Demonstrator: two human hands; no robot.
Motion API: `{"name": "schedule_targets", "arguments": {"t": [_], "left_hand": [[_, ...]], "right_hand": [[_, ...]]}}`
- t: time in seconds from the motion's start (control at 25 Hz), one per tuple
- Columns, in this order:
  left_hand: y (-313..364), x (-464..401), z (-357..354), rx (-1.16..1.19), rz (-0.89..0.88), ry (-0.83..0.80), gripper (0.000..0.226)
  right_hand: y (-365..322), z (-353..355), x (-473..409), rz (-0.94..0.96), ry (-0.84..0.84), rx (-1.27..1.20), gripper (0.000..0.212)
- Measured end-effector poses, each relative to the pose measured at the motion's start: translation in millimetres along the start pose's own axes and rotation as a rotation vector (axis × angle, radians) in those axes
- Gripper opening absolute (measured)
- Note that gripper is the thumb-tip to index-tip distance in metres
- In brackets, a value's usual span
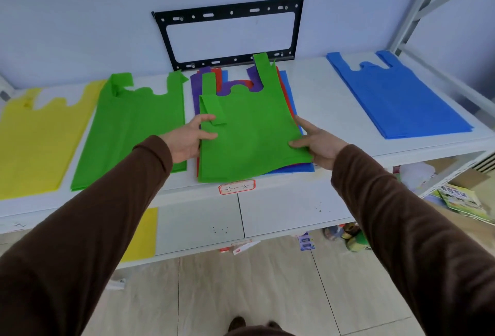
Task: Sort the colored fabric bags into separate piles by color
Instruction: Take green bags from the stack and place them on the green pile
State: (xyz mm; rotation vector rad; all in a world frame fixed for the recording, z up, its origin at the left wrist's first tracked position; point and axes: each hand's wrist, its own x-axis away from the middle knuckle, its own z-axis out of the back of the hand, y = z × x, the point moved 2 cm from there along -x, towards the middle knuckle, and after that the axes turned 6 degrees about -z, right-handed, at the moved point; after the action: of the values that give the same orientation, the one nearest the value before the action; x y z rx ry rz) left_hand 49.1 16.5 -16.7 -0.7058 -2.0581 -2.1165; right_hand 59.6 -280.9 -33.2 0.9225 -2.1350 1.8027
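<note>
Our left hand [187, 140] and right hand [318, 145] grasp the top green bag [249, 132] by its side edges, fingers clenched, over the mixed stack [290, 168] on the shelf [316, 94].

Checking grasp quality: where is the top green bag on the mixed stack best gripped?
By its two side edges near the bottom, pinching from both sides as the left hand and right hand do: the top green bag lies flat, its edges overhanging the mixed stack.

It looked like a storeroom: a white metal shelving unit [348, 145] against a bare wall, with cardboard boxes [471, 177] and packaged goods [306, 244] lower right.
</note>
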Motion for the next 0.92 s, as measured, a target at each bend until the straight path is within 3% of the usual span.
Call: {"name": "schedule_targets", "arguments": {"t": [0.16,0.24,0.44,0.56,0.64,0.76,0.92], "left_hand": [[19.5,-12.6,5.6,-0.09,-0.036,0.041,0.049],[43.6,-16.9,19.4,0.01,-0.096,0.089,0.053],[141.7,16.4,97.9,0.067,-0.464,0.299,0.062],[142.4,56.5,168.1,0.049,-0.64,0.324,0.068],[103.4,72.3,212.8,0.003,-0.595,0.319,0.075],[14.4,75.3,267.1,-0.123,-0.363,0.322,0.08],[-49.8,68.7,282.8,-0.307,-0.051,0.28,0.076]], "right_hand": [[-25.9,-4.4,-0.2,0.049,-0.071,-0.029,0.062],[-55.5,-21.9,0.4,0.113,-0.075,-0.057,0.057],[-139.0,-119.6,-9.7,0.43,-0.111,-0.104,0.06],[-131.0,-188.3,-27.8,0.519,-0.147,-0.015,0.069],[-91.5,-224.0,-48.8,0.469,-0.121,0.057,0.074],[-17.6,-258.0,-86.5,0.281,-0.038,0.177,0.075],[28.2,-268.1,-118.0,0.073,0.204,0.452,0.073]]}}
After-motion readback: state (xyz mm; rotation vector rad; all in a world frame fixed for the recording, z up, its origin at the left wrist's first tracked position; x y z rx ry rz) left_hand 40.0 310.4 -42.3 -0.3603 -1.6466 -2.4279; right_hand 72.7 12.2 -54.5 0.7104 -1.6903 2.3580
